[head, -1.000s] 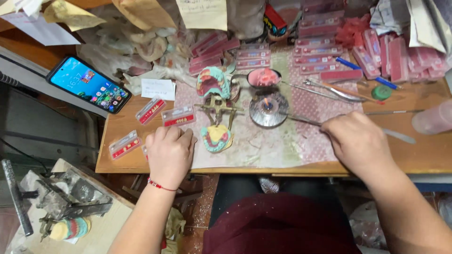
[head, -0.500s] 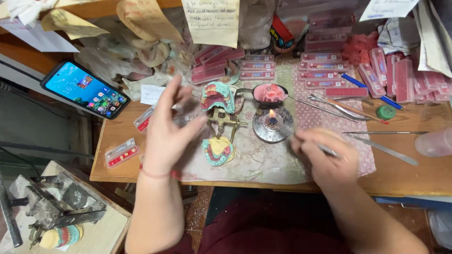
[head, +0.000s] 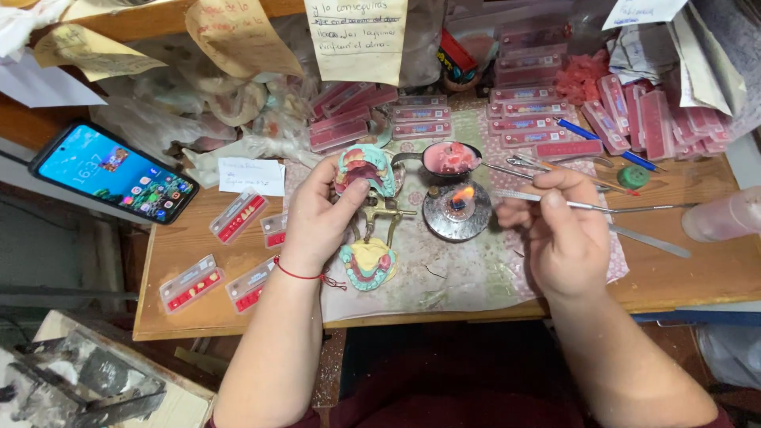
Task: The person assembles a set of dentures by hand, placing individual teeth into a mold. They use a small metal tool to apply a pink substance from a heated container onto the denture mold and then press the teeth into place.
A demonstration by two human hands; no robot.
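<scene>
Left hand (head: pixel 321 218) now grips cast (head: pixel 363 169); ladle (head: pixel 450 157) holds, seemingly, wax.

A smartphone (head: pixel 115 173) lies tilted at the left of the frame on the bench (head: pixel 682 273), its screen lit blue with small coloured icons. Just right of it sits a white paper label (head: pixel 251 175). Below, four small clear packets with red strips (head: pixel 238 215) lie at lower left. Handwritten paper notes (head: pixel 357 36) hang along the top edge. Rows of flat pink packets (head: pixel 527 119) fill the upper centre and right.
</scene>
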